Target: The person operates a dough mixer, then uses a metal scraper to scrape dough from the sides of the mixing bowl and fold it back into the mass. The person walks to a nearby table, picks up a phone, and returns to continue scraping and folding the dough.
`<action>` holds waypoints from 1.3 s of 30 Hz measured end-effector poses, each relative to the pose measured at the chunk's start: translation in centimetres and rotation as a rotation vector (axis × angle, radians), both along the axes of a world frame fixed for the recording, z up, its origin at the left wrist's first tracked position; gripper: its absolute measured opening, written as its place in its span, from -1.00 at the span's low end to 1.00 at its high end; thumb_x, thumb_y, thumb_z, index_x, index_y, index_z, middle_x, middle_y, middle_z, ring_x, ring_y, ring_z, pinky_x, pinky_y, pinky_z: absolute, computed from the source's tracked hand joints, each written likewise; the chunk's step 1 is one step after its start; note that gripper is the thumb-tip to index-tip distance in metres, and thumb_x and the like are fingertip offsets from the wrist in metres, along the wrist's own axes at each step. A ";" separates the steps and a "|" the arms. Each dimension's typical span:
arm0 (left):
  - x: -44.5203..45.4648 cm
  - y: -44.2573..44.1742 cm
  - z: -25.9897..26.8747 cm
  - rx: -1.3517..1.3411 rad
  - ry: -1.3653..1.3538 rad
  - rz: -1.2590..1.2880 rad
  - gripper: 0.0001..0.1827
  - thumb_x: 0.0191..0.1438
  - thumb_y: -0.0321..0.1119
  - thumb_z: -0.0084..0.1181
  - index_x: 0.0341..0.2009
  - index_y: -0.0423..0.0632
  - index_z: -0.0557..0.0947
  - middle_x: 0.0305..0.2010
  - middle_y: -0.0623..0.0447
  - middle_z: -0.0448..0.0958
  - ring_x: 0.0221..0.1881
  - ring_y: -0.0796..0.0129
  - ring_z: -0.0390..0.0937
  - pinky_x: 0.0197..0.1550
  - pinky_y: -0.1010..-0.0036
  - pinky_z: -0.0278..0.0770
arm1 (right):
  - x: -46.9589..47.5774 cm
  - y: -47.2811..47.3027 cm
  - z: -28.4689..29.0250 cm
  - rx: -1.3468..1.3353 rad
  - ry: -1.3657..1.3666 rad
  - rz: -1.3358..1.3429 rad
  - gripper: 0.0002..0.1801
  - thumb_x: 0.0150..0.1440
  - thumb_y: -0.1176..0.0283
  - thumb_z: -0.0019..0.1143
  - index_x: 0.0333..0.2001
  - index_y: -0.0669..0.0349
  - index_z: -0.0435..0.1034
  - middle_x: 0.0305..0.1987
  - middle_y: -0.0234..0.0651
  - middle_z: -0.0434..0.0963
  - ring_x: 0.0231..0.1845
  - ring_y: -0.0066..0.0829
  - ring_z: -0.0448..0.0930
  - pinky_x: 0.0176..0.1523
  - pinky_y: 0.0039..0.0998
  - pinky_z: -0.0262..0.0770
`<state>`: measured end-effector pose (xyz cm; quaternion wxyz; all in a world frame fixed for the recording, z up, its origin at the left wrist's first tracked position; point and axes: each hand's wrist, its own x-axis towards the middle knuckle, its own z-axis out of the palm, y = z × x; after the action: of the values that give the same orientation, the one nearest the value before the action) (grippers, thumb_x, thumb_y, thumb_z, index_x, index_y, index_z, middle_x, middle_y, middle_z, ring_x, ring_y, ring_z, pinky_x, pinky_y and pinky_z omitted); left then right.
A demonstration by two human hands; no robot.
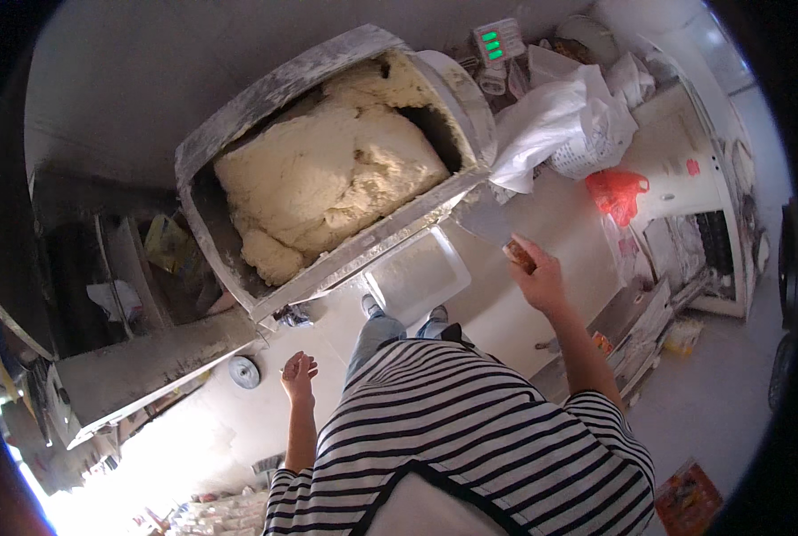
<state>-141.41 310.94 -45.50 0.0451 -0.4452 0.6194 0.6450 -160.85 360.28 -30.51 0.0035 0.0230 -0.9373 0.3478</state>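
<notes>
My right hand (pixel 540 278) grips the wooden handle (pixel 521 256) of a broad, flat metal blade (pixel 485 218), which looks like a cleaver or dough cutter. The blade is blurred and extends towards the front of a large metal trough (pixel 372 249). Inside that trough rests a big mass of pale dough (pixel 305 174), with a smaller lump (pixel 271 258) at its near left corner. Low on the left, away from the trough, my left hand (pixel 298 376) hangs with nothing visible in it, its fingers loosely curled and apart.
A white tub (pixel 419 275) stands on the floor under the trough's front edge. White sacks (pixel 560 127) and a red plastic bag (pixel 618 193) lie to the right. On the left is a floury metal counter (pixel 151 362); a round metal disc (pixel 244 372) lies on the floor.
</notes>
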 end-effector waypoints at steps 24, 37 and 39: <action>5.5 3.7 6.7 -0.181 -0.107 -0.213 -0.65 0.22 -0.29 0.07 0.01 -0.26 0.51 -0.23 -0.08 0.60 -0.27 0.32 0.59 -0.29 0.46 0.62 | -4.6 -5.7 -13.9 -0.370 0.318 -0.439 -0.72 0.22 0.34 -0.05 -0.05 0.22 0.22 -0.34 -0.12 0.39 -0.33 -0.03 0.50 -0.28 -0.13 0.41; -3.9 7.4 10.5 -0.411 0.154 -0.623 -0.71 0.22 -0.34 0.08 -0.04 -0.27 0.56 -0.27 -0.03 0.63 -0.31 0.42 0.58 -0.27 0.54 0.56 | -5.9 -12.2 -4.1 -1.874 -1.012 0.026 -0.60 0.37 0.14 -0.25 -0.35 0.23 0.32 -0.60 -0.54 0.28 -0.74 -0.70 0.21 -0.71 -0.60 0.15; -4.1 7.9 11.0 -0.393 0.143 -0.617 -0.71 0.21 -0.35 0.09 -0.05 -0.27 0.56 -0.27 -0.01 0.64 -0.32 0.44 0.58 -0.27 0.55 0.54 | -2.8 -10.7 -5.4 -1.785 -0.878 0.087 -0.58 0.36 0.08 -0.24 -0.41 0.17 0.27 -0.63 -0.51 0.31 -0.76 -0.67 0.24 -0.71 -0.55 0.17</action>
<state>-145.55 318.84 -34.50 0.1075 -0.1915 0.8382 0.4992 -163.63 349.55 -35.92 -0.3403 -0.0842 -0.2486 0.9029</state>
